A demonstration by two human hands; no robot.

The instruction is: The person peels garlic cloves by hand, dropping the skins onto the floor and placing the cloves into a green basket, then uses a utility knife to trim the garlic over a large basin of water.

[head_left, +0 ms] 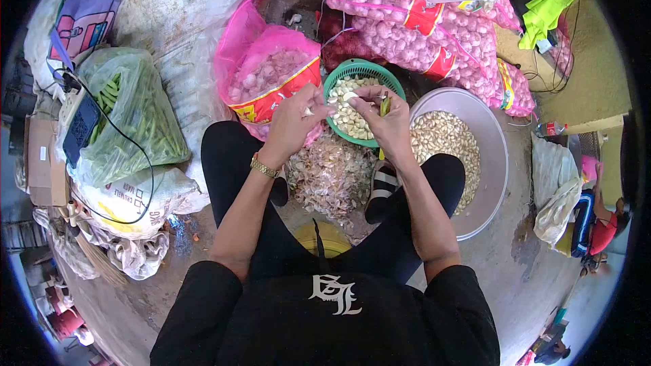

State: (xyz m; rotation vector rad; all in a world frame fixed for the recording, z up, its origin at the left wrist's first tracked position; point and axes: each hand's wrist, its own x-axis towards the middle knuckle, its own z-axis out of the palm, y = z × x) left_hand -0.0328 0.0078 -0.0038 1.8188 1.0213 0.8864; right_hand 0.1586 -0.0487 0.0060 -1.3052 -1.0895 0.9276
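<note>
Above the green basket (330, 88) of peeled garlic cloves (352, 122), my two hands are close together but apart. My left hand (296, 122) is closed in a pinch, with a small whitish piece showing at its fingers, too small to name. Between the thumb and finger of my right hand (388, 122) sits a pale garlic clove (350, 96). That same hand also grips a slim yellow tool (385, 106), which looks like a small knife; its blade is not clear. Below the basket lies a heap of garlic skins (329, 173) between my feet.
A large pale basin (494, 163) of unpeeled garlic cloves (444, 146) stands at my right. An open pink mesh sack of garlic (268, 74) leans beyond my left hand. Full garlic sacks (461, 44) lie behind. At left is a plastic bag of green pods (139, 108) with a black cable.
</note>
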